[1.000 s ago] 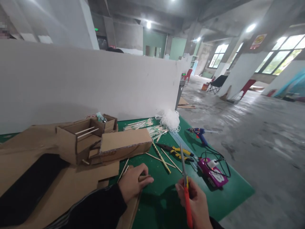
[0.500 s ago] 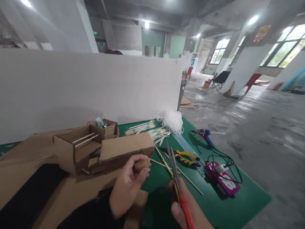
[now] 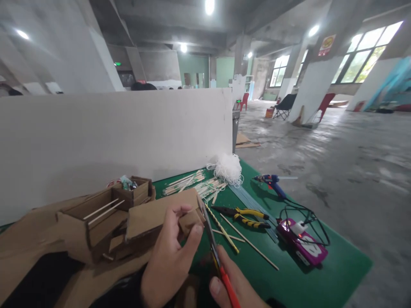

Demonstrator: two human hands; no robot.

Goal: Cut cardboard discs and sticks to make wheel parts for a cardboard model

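My left hand grips a small folded piece of cardboard between thumb and fingers. My right hand is closed around the red handle of a pair of scissors. The scissor blades point up and away, their tips right beside the cardboard piece's right edge; I cannot tell whether they touch it. Behind my left hand lies a long closed cardboard box. Left of that stands an open cardboard box with two thin sticks across it.
Yellow-black pliers, a yellow twisted rod and wooden sticks lie on the green table. Farther off are white string, a blue glue gun and a purple power strip. A white partition borders the back.
My right hand has brought the scissors left, up to the cardboard piece in my left hand. The view has tilted up and shifted slightly right.
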